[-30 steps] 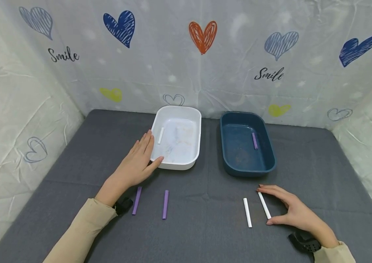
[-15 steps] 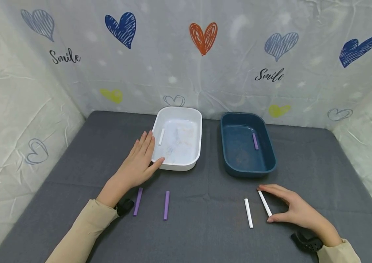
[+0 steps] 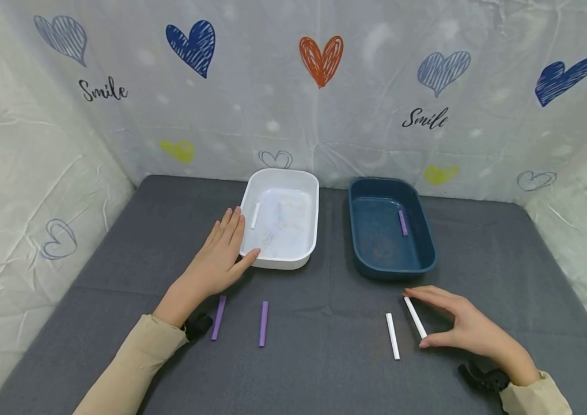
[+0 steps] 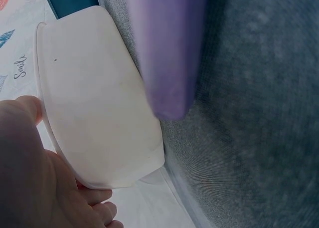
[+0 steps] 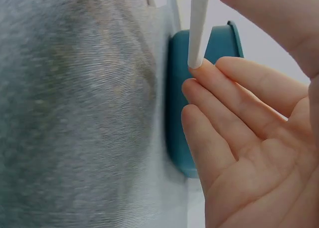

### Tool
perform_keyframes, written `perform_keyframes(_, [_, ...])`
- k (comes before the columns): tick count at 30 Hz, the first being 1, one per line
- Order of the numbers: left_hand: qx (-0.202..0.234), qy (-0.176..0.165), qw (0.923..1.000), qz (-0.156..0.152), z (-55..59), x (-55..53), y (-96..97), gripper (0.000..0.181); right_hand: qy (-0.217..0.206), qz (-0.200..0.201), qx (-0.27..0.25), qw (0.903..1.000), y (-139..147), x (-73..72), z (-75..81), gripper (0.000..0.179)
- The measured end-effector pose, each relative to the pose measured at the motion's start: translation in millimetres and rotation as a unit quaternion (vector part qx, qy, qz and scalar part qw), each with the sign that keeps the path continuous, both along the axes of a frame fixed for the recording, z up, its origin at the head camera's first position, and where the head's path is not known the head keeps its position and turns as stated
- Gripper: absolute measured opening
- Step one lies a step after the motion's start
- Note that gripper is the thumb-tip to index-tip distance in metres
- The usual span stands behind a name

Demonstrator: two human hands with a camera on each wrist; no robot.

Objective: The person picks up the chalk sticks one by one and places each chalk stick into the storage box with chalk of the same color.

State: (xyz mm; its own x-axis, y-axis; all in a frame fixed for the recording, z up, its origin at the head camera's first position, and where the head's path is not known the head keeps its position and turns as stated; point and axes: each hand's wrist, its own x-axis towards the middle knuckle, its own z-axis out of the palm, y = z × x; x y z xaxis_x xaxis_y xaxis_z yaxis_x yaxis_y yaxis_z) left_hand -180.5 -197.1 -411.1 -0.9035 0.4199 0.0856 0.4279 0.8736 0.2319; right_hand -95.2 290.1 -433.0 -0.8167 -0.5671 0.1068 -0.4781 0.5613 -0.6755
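My right hand (image 3: 466, 325) pinches a white chalk stick (image 3: 415, 318) end to end, thumb at the near end and fingertips at the far one. In the right wrist view the white chalk stick (image 5: 198, 28) meets a fingertip and seems raised off the cloth. A second white chalk stick (image 3: 393, 336) lies just left of it. My left hand (image 3: 215, 262) rests on the left near corner of a white tub (image 3: 284, 263), fingers straight along its side and thumb at the front rim. Inside that tub is one white chalk stick (image 3: 255, 215).
Right of the white tub stands a dark blue tub (image 3: 394, 273) with one purple chalk stick (image 3: 402, 223) inside. Two purple chalk sticks, one by the left wrist (image 3: 219, 318) and one further right (image 3: 264, 324), lie on the grey cloth (image 3: 324, 369). A printed curtain (image 3: 371, 86) hangs behind.
My right hand has moved slightly up and left with the white chalk stick pinched in it. The left hand stays on the white tub; the whole view has shifted a little.
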Motion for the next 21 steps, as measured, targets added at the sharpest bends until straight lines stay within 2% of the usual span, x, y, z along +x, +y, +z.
perform_keyframes(11, [0.005, -0.004, 1.0000, 0.001, -0.1, 1.1, -0.2, 0.084, -0.001, 0.030, -0.030, 0.9991, -6, -4.8, 17.7, 0.084])
perform_keyframes(21, [0.007, -0.005, 1.0000, 0.001, -1.0, 1.2, -0.7, 0.084, 0.021, 0.059, -0.044, 0.9970, -14, -14.2, 38.4, 0.084])
